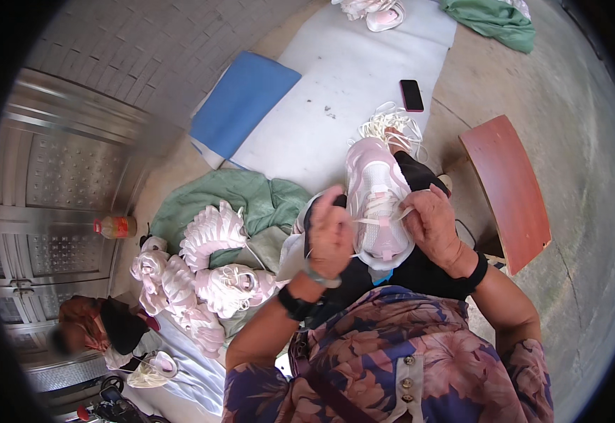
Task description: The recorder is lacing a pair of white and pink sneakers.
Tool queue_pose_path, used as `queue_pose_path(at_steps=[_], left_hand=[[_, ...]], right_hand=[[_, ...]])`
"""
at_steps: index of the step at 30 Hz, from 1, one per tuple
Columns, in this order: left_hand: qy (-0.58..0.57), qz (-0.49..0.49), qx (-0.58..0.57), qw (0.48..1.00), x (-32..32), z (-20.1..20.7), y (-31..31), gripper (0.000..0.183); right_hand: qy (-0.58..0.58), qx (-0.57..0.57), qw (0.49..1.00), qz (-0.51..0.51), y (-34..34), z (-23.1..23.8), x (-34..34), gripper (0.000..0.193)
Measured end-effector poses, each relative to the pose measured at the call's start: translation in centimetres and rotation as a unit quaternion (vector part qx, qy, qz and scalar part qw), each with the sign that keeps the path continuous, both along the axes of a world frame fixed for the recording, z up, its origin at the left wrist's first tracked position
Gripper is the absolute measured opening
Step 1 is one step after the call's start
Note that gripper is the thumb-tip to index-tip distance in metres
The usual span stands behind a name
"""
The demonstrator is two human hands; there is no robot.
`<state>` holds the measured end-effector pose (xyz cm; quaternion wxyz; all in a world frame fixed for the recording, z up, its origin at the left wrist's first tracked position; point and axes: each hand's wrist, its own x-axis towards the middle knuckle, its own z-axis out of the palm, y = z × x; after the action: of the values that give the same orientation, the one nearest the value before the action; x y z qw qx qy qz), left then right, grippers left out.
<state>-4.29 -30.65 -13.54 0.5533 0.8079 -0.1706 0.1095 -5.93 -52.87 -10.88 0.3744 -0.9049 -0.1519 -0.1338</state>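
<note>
Concrete floor, white mat [336, 99], phone [412, 95]; left hand [330, 236] and right hand [431, 224] pinching laces [381, 220] on pink sneaker [374, 190].

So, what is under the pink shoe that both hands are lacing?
The pink shoe rests on the person's lap, on black trousers. A bit of something blue shows below its heel. The left hand and right hand cover its sides.

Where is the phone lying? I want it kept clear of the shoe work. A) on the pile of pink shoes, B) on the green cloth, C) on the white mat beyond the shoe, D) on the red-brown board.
C: the dark phone lies on the white mat, just beyond the loose white laces and the pink shoe that both hands work on.
</note>
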Motion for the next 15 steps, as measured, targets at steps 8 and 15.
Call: queue_pose_path(at_steps=[8, 15], left_hand=[[-0.014, 0.2, 0.147, 0.969, 0.3, 0.9, 13.7, 0.004], [-0.126, 0.027, 0.35, 0.928, -0.4, 2.0, 5.6, 0.029]], right_hand=[[0.021, 0.232, 0.972, 0.001, -0.8, -0.9, 1.0, 0.019], [0.14, 0.462, 0.876, -0.015, 0.1, -0.6, 1.1, 0.013]])
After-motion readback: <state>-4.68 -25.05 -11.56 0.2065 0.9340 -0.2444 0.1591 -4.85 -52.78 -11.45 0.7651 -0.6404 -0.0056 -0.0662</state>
